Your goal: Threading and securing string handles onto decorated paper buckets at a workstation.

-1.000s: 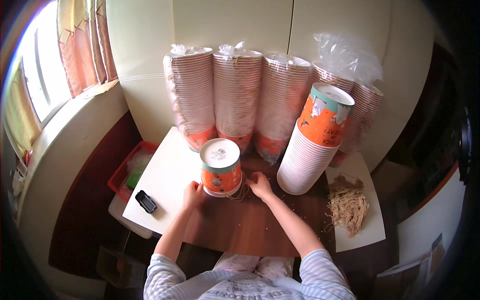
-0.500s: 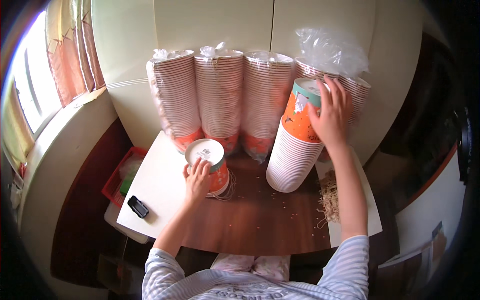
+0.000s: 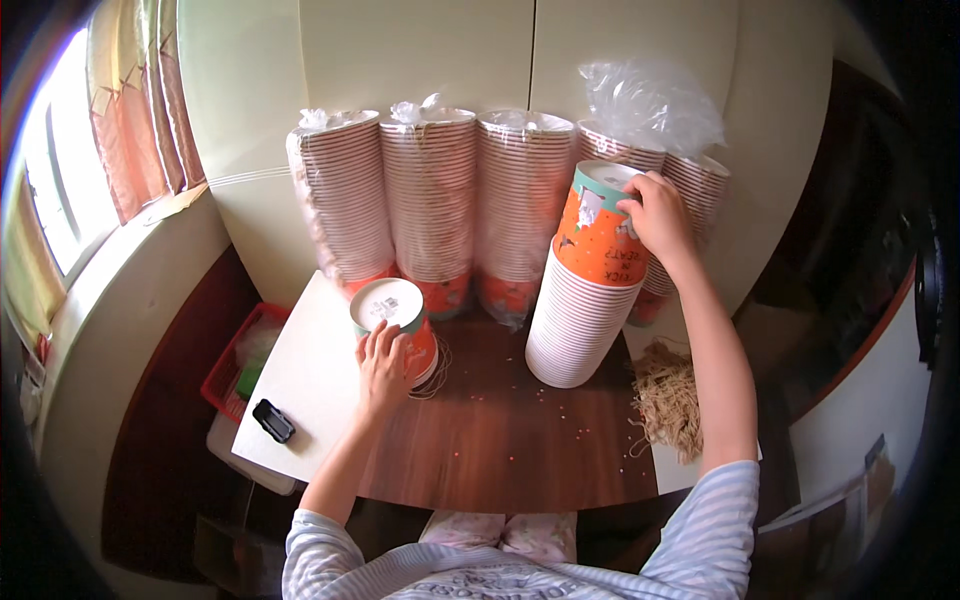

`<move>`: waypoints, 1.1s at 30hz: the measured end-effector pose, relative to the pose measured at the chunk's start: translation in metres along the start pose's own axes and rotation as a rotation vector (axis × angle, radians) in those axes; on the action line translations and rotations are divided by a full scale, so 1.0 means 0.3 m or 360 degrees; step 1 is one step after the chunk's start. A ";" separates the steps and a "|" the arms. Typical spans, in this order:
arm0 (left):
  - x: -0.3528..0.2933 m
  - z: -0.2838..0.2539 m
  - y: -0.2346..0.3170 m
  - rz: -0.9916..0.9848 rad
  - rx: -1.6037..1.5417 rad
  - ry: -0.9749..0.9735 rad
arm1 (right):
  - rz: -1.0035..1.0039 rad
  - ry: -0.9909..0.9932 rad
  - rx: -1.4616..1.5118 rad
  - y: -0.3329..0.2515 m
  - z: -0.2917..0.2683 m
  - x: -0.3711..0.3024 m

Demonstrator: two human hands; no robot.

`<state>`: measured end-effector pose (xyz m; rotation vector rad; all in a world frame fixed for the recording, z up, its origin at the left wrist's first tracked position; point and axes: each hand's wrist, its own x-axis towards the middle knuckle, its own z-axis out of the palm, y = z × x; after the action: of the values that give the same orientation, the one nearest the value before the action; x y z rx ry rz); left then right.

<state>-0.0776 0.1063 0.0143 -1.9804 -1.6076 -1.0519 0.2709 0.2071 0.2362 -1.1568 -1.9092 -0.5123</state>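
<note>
Upside-down orange paper buckets with teal bands form a tall nested stack (image 3: 583, 325) right of the table's middle. My right hand (image 3: 660, 215) is closed on the base edge of its top paper bucket (image 3: 600, 235), thumb on the near side and fingers bent over the white base. To the left stands a shorter upturned paper bucket (image 3: 388, 303), perhaps with others nested under it. Against its near side rest the spread, slightly bent fingers of my left hand (image 3: 382, 370), not wrapped round it. A loop of thin string (image 3: 437, 372) lies beside it.
Several plastic-wrapped bucket stacks (image 3: 428, 200) line the far wall. A clear plastic bag (image 3: 650, 105) tops one at the right. Raffia-like strands (image 3: 668, 400) lie by my right forearm, a small black tray (image 3: 273, 421) at the table's left edge. A red basket (image 3: 222, 375) is beyond it.
My left hand has slid from the short bucket's base down to its near side, and that bucket sits slightly farther left. My right fingers have bent from stretched to gripping the top bucket's edge.
</note>
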 end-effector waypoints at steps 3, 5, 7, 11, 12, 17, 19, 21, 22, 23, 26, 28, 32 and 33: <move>-0.019 -0.004 0.038 0.0003 -0.0112 0.0051 | 0.0064 0.0034 0.0058 -0.009 0.004 0.005; -0.028 -0.014 0.055 -0.0007 -0.0190 -0.0017 | 0.0107 0.0040 0.0092 -0.015 0.000 0.011; -0.035 -0.005 0.058 0.0015 -0.0180 -0.0028 | 0.0209 0.0038 0.0269 -0.018 -0.006 0.018; -0.036 -0.005 0.084 0.0016 -0.0241 -0.0055 | 0.0077 0.0232 0.0164 0.013 -0.031 0.063; -0.034 -0.004 0.093 0.0012 -0.0263 -0.0066 | 0.0063 0.0283 0.0153 0.024 -0.052 0.078; -0.039 -0.006 0.122 0.0005 -0.0312 -0.0020 | 0.0014 0.0681 0.0213 -0.057 -0.227 0.117; -0.035 -0.017 0.146 -0.0029 -0.0410 -0.0030 | -0.0013 0.0891 0.0534 -0.077 -0.297 0.068; -0.025 -0.033 0.166 -0.0054 -0.0501 -0.0018 | 0.0223 0.0968 0.1075 -0.133 -0.342 -0.033; -0.021 -0.048 0.179 -0.0075 -0.0588 -0.0003 | 0.0271 0.0868 0.1293 -0.114 -0.362 -0.099; -0.015 -0.060 0.194 -0.0072 -0.0597 -0.0006 | 0.0434 0.0870 0.1629 -0.146 -0.372 -0.158; 0.002 -0.115 0.228 -0.0330 -0.1203 -0.0157 | 0.0811 0.0547 0.2359 -0.121 -0.298 -0.348; -0.004 -0.120 0.242 -0.0412 -0.1715 -0.0199 | 0.0649 0.0473 0.3227 -0.136 -0.125 -0.465; -0.027 -0.155 0.269 -0.0421 -0.2511 -0.0236 | 0.1364 -0.0016 0.2958 -0.195 -0.020 -0.616; -0.038 -0.162 0.275 -0.0381 -0.2651 -0.0233 | 0.1494 -0.0011 0.2882 -0.235 -0.002 -0.624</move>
<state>-0.0153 0.0423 0.0505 -2.6689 -0.8917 -3.0098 0.2542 0.0725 0.0892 -0.5167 -0.8486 1.4380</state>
